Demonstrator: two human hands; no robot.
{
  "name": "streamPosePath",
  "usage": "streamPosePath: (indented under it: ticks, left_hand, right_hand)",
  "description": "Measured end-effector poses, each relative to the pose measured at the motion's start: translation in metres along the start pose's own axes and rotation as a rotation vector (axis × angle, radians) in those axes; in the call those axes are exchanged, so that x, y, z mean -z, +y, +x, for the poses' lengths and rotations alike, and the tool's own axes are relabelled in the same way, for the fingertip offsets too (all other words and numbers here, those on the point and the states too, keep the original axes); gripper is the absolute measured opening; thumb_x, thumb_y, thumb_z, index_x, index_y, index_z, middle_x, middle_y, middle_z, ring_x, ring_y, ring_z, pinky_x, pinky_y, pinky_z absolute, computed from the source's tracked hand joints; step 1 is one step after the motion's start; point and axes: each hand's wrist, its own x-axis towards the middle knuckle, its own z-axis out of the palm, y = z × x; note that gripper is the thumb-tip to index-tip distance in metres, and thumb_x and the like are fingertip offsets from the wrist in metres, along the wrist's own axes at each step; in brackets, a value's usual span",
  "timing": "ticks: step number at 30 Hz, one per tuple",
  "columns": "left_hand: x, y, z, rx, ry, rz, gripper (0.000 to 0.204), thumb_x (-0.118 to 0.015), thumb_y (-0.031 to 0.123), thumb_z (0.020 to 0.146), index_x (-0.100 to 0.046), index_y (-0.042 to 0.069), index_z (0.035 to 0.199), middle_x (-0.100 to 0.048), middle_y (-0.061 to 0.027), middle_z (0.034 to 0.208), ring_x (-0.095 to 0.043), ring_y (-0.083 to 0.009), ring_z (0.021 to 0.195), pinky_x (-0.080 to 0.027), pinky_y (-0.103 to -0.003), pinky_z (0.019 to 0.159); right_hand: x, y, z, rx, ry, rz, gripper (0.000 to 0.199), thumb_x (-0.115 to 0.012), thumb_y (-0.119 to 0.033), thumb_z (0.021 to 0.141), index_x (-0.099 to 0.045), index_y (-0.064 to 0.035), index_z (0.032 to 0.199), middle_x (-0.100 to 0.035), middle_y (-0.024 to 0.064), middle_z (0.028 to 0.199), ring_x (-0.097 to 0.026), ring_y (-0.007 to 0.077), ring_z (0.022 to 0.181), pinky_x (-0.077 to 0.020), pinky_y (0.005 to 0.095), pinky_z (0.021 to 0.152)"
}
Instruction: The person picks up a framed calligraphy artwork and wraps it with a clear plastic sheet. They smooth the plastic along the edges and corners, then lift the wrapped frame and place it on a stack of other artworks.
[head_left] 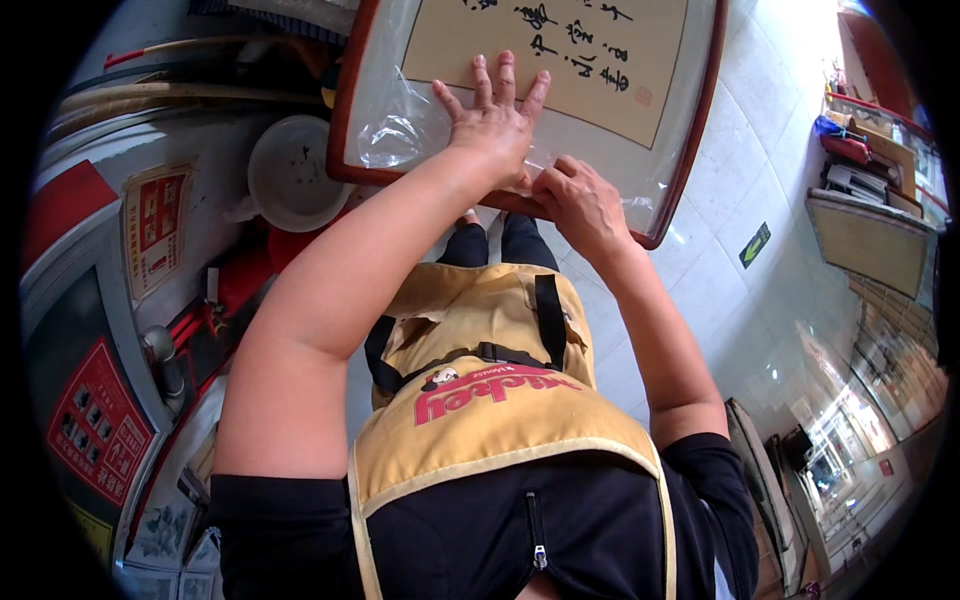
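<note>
A dark red-brown wooden picture frame lies in front of me, holding a tan calligraphy sheet with black brush characters and a pale border. Clear plastic film, wrinkled and shiny, covers part of its near side. My left hand rests flat on the film, fingers spread toward the calligraphy and thumb near the frame's close edge. Just right of that thumb, my right hand is closed in a pinch at the near rail, where wrinkled film runs into the fingers. The fingertips are partly hidden.
Left of the frame stands a whitish round bucket, with long poles behind it. A red-and-grey cabinet is at the far left. On the right, a cluttered box-like stand rises from the pale tiled floor.
</note>
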Motion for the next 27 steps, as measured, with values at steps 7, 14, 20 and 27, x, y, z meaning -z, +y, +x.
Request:
streamPosePath:
  ticks: [7, 14, 20, 27]
  left_hand:
    - [-0.004, 0.001, 0.004, 0.015, 0.016, 0.02, 0.134, -0.089, 0.049, 0.066, 0.002, 0.03, 0.163, 0.007, -0.0201, 0.168, 0.004, -0.0503, 0.152, -0.012, -0.085, 0.106]
    - [-0.001, 0.0, 0.0, -0.003, 0.012, 0.012, 0.138, -0.092, 0.045, 0.062, 0.002, 0.029, 0.162, 0.007, -0.0208, 0.168, 0.004, -0.0506, 0.152, -0.012, -0.085, 0.106]
    - [0.0, 0.001, -0.001, 0.003, 0.003, 0.021, 0.14, -0.093, 0.043, 0.061, 0.003, 0.028, 0.162, 0.007, -0.0212, 0.168, 0.003, -0.051, 0.152, -0.012, -0.084, 0.106]
    - [0.001, 0.003, -0.002, 0.011, 0.004, 0.019, 0.138, -0.091, 0.044, 0.064, 0.005, 0.028, 0.162, 0.008, -0.0215, 0.168, 0.003, -0.0511, 0.152, -0.013, -0.084, 0.106]
  right_hand:
    - [-0.015, -0.019, -0.003, 0.093, 0.118, -0.186, 0.022, -0.066, -0.016, 0.085, -0.058, -0.0034, 0.101, -0.056, 0.0142, 0.096, -0.06, 0.0329, 0.093, -0.051, 0.0409, 0.081]
    - [-0.008, -0.01, -0.005, -0.164, 0.255, 0.206, 0.018, -0.07, -0.016, 0.086, -0.059, -0.0084, 0.098, -0.062, 0.0124, 0.089, -0.064, 0.0339, 0.088, -0.0516, 0.0462, 0.077]
    - [0.0, -0.012, -0.01, -0.274, 0.087, 0.156, 0.012, -0.074, -0.021, 0.084, -0.071, -0.0124, 0.091, -0.066, 0.0074, 0.092, -0.066, 0.0316, 0.093, -0.0542, 0.0438, 0.08]
    - [-0.018, -0.016, -0.006, -0.29, 0.106, 0.015, 0.012, -0.07, -0.023, 0.085, -0.069, -0.0112, 0.089, -0.065, 0.0071, 0.095, -0.065, 0.0284, 0.098, -0.0541, 0.0414, 0.08]
